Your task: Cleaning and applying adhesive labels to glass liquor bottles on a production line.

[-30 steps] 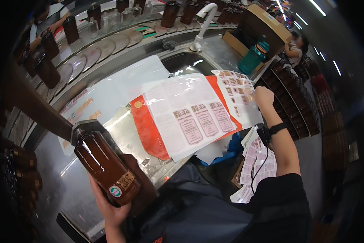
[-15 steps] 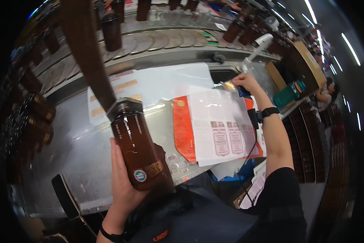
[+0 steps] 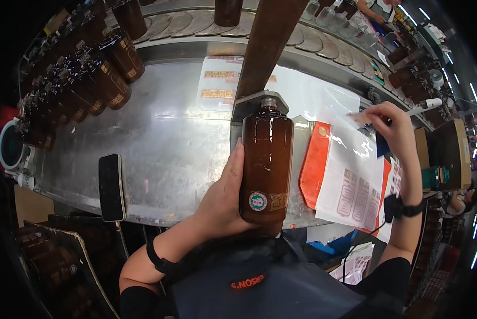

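Since the earlier views, the right hand (image 3: 390,123) has moved from over the label sheets (image 3: 350,181) to a place nearer the bottle (image 3: 267,154). Its thumb and fingertips are together on a small pale piece (image 3: 357,118); blur prevents identification. In my judgement, bottle and piece are now both in hand, though well apart, and the piece is not yet on the bottle. The whole view has also turned, so part of the apparent shift is the camera's.

Position: the bottle is at the front edge of the worktop (image 3: 164,101), before the person. Left hand (image 3: 222,199): grip clamped around its lower left side; the far fingers are hidden.

Orientation: the long axis runs nearly straight away from the person, neck outward at the bracket (image 3: 244,108), base nearest the body. A round badge (image 3: 258,201) near the base faces the camera. Whether the base is supported cannot be told.
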Available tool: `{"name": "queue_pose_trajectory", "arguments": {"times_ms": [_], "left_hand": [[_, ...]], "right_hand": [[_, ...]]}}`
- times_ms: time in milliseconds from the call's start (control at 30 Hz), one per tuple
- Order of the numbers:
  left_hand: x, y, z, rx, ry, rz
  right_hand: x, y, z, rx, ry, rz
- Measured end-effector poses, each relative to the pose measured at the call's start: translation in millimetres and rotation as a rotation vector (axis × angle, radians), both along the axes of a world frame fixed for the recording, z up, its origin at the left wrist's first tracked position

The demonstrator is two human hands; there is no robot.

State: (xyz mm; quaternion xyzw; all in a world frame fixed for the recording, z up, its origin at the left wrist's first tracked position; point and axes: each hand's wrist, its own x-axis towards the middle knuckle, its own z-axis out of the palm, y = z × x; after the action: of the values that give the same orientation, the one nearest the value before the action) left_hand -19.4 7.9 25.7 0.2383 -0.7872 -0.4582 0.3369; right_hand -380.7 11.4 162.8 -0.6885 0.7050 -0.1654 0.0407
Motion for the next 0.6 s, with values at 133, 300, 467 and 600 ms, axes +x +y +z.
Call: {"name": "queue_pose_trajectory", "arguments": {"times_ms": [133, 300, 467, 600], "left_hand": [[6, 2, 12, 0.068, -0.049, 0.040], [15, 2, 24, -0.090, -0.150, 0.042], [19, -22, 23, 0.230, 0.017, -0.107], [-2, -31, 19, 0.373, 0.087, -0.062]], "right_hand": [[89, 12, 49, 0.132, -0.223, 0.395], [141, -9, 57, 0.297, -0.360, 0.586], [157, -39, 18, 0.408, -0.500, 0.511], [158, -46, 4, 0.516, -0.463, 0.337]]}}
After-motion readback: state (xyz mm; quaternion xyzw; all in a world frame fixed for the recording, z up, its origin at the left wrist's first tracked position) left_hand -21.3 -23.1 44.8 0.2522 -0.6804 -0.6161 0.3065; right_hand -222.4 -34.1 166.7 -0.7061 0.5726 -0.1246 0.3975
